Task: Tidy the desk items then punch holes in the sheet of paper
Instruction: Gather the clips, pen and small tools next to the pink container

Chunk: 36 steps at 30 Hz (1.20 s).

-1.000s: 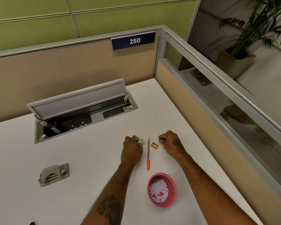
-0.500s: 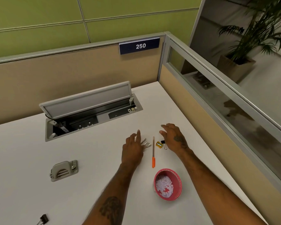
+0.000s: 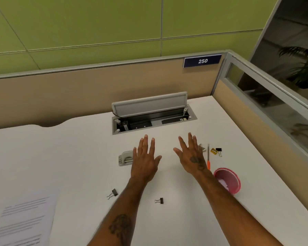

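Note:
My left hand and my right hand hover flat over the white desk, fingers spread, holding nothing. A grey hole punch lies just left of my left hand. A printed sheet of paper lies at the near left. To the right of my right hand lie an orange-tipped pencil, a yellow sharpener, a black binder clip and a small silver item, partly hidden. Two more binder clips lie near my forearms.
A pink bowl with bits of paper stands beside my right forearm. An open cable tray with a raised lid is sunk in the desk beyond my hands. Partition walls close the desk at the back and right.
Both hands have let go of the small items, opened flat and shifted left. The view has swung left, bringing the paper and two loose binder clips into sight.

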Motion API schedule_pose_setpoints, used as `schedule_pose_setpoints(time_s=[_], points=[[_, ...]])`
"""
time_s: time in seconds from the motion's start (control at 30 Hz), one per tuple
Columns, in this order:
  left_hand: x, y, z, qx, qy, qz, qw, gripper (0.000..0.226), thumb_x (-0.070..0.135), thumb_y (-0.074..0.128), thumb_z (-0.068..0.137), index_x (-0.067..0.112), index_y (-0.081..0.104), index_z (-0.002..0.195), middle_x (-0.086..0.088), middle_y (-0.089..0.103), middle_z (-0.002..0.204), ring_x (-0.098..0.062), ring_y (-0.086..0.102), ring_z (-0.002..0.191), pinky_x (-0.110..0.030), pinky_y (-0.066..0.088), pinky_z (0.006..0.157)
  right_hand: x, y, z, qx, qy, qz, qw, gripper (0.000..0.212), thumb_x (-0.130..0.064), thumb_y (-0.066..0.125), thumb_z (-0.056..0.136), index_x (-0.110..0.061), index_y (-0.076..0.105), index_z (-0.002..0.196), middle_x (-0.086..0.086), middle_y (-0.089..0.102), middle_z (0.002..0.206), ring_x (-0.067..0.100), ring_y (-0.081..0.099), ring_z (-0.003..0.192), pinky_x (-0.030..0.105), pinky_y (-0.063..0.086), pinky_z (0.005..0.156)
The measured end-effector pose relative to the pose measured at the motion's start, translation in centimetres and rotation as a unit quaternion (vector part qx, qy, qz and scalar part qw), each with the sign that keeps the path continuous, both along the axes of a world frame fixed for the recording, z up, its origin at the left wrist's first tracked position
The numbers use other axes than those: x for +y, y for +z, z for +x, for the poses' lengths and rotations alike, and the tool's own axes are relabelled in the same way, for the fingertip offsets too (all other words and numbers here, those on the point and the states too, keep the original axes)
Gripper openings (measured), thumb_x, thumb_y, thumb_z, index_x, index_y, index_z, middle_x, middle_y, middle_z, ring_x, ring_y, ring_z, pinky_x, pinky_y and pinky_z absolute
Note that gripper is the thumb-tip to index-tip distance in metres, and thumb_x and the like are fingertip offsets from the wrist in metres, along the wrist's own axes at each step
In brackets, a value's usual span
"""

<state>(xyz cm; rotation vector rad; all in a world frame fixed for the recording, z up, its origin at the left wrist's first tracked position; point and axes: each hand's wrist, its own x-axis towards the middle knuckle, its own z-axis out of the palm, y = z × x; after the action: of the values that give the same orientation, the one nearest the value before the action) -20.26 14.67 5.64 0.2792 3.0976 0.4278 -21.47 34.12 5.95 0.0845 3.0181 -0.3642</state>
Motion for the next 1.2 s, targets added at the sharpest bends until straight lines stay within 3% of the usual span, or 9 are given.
schedule_pose_setpoints(time_s=[0.43,0.73,0.83,0.9,0.97,1.03,1.1,1.17,1.2], points=[[-13.0,-3.8,10.1,-0.046,0.004,-0.041,0.998,0.069,0.052,0.021,0.101,0.025,-0.015,0.153,-0.003,-0.024,0.161,-0.023,-0.018,0.15,-0.049,-0.001,0.121,-11.0,-5.6,12.0,-0.059,0.051,0.029,0.997,0.066,-0.059,0.008,0.094,-0.031,0.002,0.154,0.009,-0.014,0.163,0.028,-0.013,0.15,0.052,0.006,0.119],[-13.5,-6.8,12.0,-0.122,0.001,-0.029,0.992,0.059,0.042,0.025,0.104,0.03,-0.001,0.155,-0.004,-0.015,0.164,-0.026,-0.007,0.152,-0.049,0.012,0.121,-12.2,-8.7,16.7,-0.081,0.073,0.053,0.993,0.054,-0.043,0.017,0.103,-0.031,0.002,0.154,0.006,-0.014,0.162,0.026,-0.016,0.149,0.047,0.002,0.12],[-13.8,-7.2,12.0,-0.132,-0.003,-0.032,0.991,0.057,0.037,0.029,0.104,0.029,0.007,0.156,-0.006,-0.006,0.165,-0.026,0.003,0.152,-0.046,0.022,0.118,-12.4,-7.7,17.6,-0.056,0.077,0.04,0.995,0.052,-0.032,0.037,0.103,-0.026,0.022,0.152,0.013,0.008,0.162,0.033,0.006,0.15,0.047,0.016,0.119],[-13.9,-7.3,12.0,-0.124,-0.005,-0.041,0.991,0.054,0.031,0.031,0.104,0.025,0.016,0.155,-0.008,0.005,0.165,-0.026,0.011,0.151,-0.043,0.027,0.116,-11.8,-7.8,18.0,0.006,0.084,0.04,0.996,0.06,-0.015,0.077,0.078,-0.019,0.057,0.134,0.022,0.05,0.142,0.036,0.05,0.131,0.045,0.047,0.101],[-13.9,-7.1,12.1,-0.113,-0.003,-0.045,0.993,0.051,0.02,0.035,0.102,0.021,0.028,0.152,-0.008,0.017,0.163,-0.025,0.018,0.148,-0.04,0.032,0.112,-11.6,-8.2,18.2,0.027,0.064,0.046,0.997,0.064,-0.006,0.092,0.049,-0.021,0.076,0.108,0.012,0.073,0.113,0.023,0.072,0.101,0.03,0.061,0.078],[-13.8,-6.9,12.0,-0.106,0.002,-0.047,0.993,0.054,0.008,0.039,0.096,0.018,0.035,0.149,-0.008,0.027,0.158,-0.026,0.025,0.144,-0.038,0.04,0.104,-11.4,-6.4,17.8,0.023,0.05,-0.002,0.998,0.036,-0.026,0.086,0.067,-0.035,0.076,0.101,-0.008,0.075,0.105,0.006,0.072,0.094,0.016,0.058,0.074],[-13.8,-6.8,11.9,-0.092,0.01,-0.045,0.995,0.056,0.001,0.041,0.091,0.016,0.041,0.145,-0.005,0.036,0.152,-0.026,0.033,0.139,-0.035,0.047,0.094,-11.4,-5.8,17.3,-0.059,-0.01,-0.065,0.996,0.028,-0.039,0.056,0.091,-0.033,0.067,0.116,-0.016,0.066,0.112,0.009,0.064,0.108,0.021,0.052,0.089],[-13.6,-6.6,11.8,-0.082,0.023,-0.038,0.996,0.053,-0.004,0.043,0.087,0.015,0.049,0.136,-0.002,0.045,0.142,-0.024,0.04,0.13,-0.032,0.052,0.083,-11.1,-6.1,16.8,-0.023,-0.01,-0.053,0.998,0.021,-0.025,0.071,0.08,-0.017,0.071,0.1,-0.009,0.062,0.087,0.02,0.066,0.092,0.025,0.055,0.073],[-13.5,-6.7,11.8,-0.079,0.025,-0.036,0.996,0.05,-0.006,0.044,0.084,0.013,0.054,0.13,-0.002,0.049,0.136,-0.023,0.044,0.124,-0.032,0.053,0.078,-11.3,-5.5,16.7,-0.002,0.01,-0.047,0.999,0.025,-0.016,0.087,0.056,-0.015,0.072,0.077,-0.008,0.06,0.071,0.018,0.066,0.07,0.021,0.053,0.053]])
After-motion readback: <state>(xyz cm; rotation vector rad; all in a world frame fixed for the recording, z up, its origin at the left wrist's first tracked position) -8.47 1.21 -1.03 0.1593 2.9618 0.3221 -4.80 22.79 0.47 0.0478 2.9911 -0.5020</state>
